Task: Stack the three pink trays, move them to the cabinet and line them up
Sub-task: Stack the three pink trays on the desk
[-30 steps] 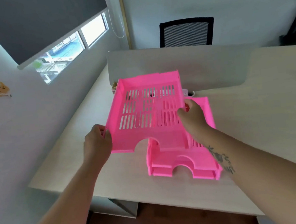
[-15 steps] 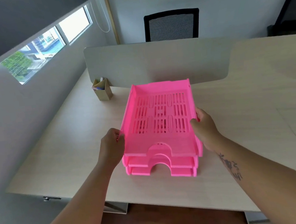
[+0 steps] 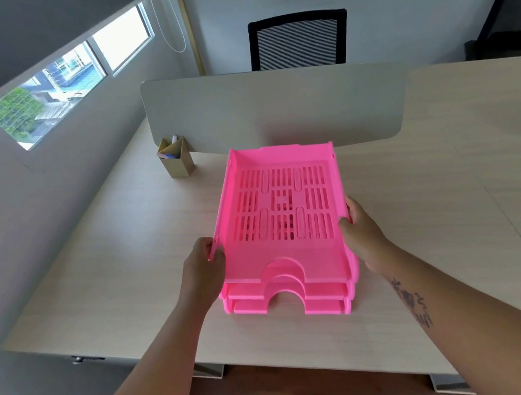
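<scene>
While three bright pink slotted plastic letter trays (image 3: 282,227) sit stacked one on another on the pale wood-grain desk (image 3: 426,181), the head view shows both bare hands at the sides of the uppermost tray. The left hand (image 3: 204,268) clasps the top tray's left wall near its front corner, thumb over the rim and fingers outside. The right hand (image 3: 363,235) grips the right wall opposite, thumb hooked inside the rim; a dark tattoo (image 3: 412,302) marks that forearm. The stack stands near the desk's front edge, arched cut-outs facing the person, the lower two trays showing as stepped front lips beneath the top one. Behind the stack rises a grey rounded divider panel (image 3: 276,106). A small tan cardboard pen holder (image 3: 176,159) stands to the stack's left, well apart, just beside the panel. Beyond the panel is a black mesh office chair (image 3: 298,39)
</scene>
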`<action>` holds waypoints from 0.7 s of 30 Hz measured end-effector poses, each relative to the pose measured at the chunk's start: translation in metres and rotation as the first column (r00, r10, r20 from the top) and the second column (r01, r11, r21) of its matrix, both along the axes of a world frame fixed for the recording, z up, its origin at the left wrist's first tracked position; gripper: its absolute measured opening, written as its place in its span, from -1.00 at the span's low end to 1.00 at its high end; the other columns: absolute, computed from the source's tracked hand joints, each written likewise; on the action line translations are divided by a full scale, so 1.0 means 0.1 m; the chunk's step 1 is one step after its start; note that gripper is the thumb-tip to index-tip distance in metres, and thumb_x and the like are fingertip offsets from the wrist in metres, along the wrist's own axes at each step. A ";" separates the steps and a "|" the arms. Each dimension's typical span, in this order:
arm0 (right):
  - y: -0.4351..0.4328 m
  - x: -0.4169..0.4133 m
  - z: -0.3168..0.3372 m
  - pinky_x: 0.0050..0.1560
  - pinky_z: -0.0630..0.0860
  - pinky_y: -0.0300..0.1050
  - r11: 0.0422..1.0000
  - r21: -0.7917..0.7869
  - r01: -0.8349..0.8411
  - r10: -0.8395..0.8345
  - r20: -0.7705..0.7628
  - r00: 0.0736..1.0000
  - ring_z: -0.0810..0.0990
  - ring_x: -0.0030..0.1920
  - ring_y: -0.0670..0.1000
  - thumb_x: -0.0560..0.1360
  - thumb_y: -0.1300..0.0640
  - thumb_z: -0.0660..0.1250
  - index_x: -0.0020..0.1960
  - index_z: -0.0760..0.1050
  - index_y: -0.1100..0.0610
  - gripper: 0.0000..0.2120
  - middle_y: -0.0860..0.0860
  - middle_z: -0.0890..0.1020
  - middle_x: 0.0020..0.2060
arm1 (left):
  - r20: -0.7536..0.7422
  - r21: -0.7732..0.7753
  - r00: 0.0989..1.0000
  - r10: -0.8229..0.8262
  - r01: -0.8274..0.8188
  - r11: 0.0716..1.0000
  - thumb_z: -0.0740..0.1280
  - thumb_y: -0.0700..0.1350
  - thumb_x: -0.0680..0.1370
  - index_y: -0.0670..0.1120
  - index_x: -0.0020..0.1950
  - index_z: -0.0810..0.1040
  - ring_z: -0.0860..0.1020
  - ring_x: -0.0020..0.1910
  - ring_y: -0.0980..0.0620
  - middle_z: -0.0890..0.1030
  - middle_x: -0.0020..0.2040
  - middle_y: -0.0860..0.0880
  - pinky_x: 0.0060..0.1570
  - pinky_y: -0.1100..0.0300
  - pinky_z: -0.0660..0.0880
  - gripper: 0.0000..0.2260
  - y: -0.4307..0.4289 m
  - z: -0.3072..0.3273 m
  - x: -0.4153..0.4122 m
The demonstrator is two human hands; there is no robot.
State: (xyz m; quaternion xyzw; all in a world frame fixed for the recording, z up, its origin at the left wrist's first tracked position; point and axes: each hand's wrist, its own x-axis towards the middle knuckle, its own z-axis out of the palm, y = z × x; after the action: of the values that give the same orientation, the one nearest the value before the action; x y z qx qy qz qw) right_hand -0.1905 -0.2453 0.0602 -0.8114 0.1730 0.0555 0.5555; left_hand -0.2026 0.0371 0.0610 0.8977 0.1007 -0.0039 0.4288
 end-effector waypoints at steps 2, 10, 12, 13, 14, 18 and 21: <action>-0.01 0.02 -0.02 -0.22 0.56 -0.11 1.000 -0.028 -0.005 0.005 -0.009 1.000 0.63 -0.05 -0.05 0.63 0.18 0.02 0.57 0.12 -0.07 -0.47 0.04 0.53 0.34 | -0.021 0.000 0.999 -0.027 0.027 1.000 0.13 -0.16 0.62 -0.09 0.07 0.51 0.59 -0.15 0.00 0.63 -0.11 -0.04 -0.25 0.11 0.54 -0.83 0.00 -0.02 0.01; 0.11 -0.21 -0.03 0.19 0.54 0.22 0.998 0.025 0.053 -0.052 -0.049 0.997 0.57 0.23 0.14 0.56 -0.01 0.16 0.53 0.17 -0.08 -0.45 0.04 0.53 0.33 | -0.052 -0.186 0.999 -0.004 -0.005 0.982 0.24 -0.10 0.61 -0.10 0.12 0.49 0.58 -0.13 0.03 0.62 -0.06 -0.06 -0.23 0.16 0.53 -0.86 -0.03 -0.10 -0.04; 0.16 -0.39 -0.08 0.21 0.54 0.22 0.996 0.038 0.076 -0.074 -0.044 0.996 0.58 0.21 0.12 0.58 0.05 0.18 0.52 0.19 -0.06 -0.48 0.03 0.55 0.30 | -0.096 -0.300 0.995 0.021 -0.049 0.953 0.29 -0.08 0.58 -0.08 0.20 0.46 0.61 -0.05 -0.01 0.61 0.00 -0.05 -0.18 0.12 0.57 -0.79 -0.05 -0.15 -0.10; 0.17 -0.47 -0.12 0.16 0.58 0.18 0.995 0.038 0.087 -0.085 -0.040 0.996 0.60 0.15 0.10 0.58 0.09 0.17 0.52 0.20 -0.05 -0.49 0.03 0.57 0.25 | -0.123 -0.339 0.992 0.030 -0.071 0.938 0.30 -0.08 0.57 -0.09 0.22 0.47 0.62 -0.02 -0.05 0.62 0.01 -0.07 -0.16 0.08 0.59 -0.76 -0.06 -0.20 -0.13; 0.19 -0.56 -0.14 0.06 0.61 0.11 0.994 0.050 0.097 -0.095 -0.039 0.995 0.63 0.06 0.08 0.59 0.14 0.16 0.50 0.24 -0.03 -0.52 0.02 0.60 0.17 | -0.151 -0.369 0.988 0.039 -0.093 0.925 0.30 -0.08 0.56 -0.09 0.24 0.48 0.63 -0.01 -0.08 0.64 0.02 -0.09 -0.14 0.04 0.61 -0.74 -0.06 -0.25 -0.17; 0.20 -0.73 -0.33 -0.08 0.64 0.06 0.983 0.096 0.155 -0.149 -0.067 0.987 0.64 0.01 0.18 0.61 0.17 0.17 0.43 0.34 -0.03 -0.60 0.10 0.63 -0.03 | -0.206 -0.471 0.976 0.068 -0.160 0.868 0.28 -0.10 0.59 -0.05 0.21 0.51 0.63 -0.03 -0.07 0.65 0.02 -0.11 -0.21 0.15 0.55 -0.79 -0.05 -0.42 -0.25; 0.19 -0.77 -0.44 -0.16 0.63 -0.04 0.975 0.126 0.185 -0.173 -0.100 0.980 0.66 -0.02 0.13 0.63 0.06 0.18 0.41 0.38 0.00 -0.65 0.13 0.64 0.00 | -0.222 -0.512 0.973 0.064 -0.172 0.841 0.27 -0.07 0.60 -0.09 0.25 0.50 0.63 -0.04 -0.05 0.65 0.01 -0.11 -0.24 0.22 0.52 -0.75 -0.07 -0.47 -0.26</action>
State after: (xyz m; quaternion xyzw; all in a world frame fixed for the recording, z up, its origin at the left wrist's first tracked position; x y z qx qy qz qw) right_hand -0.2677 -0.2261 0.0165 -0.7500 0.2656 0.0528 0.6035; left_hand -0.2283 0.0300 0.0140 0.7324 0.1929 -0.0935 0.6462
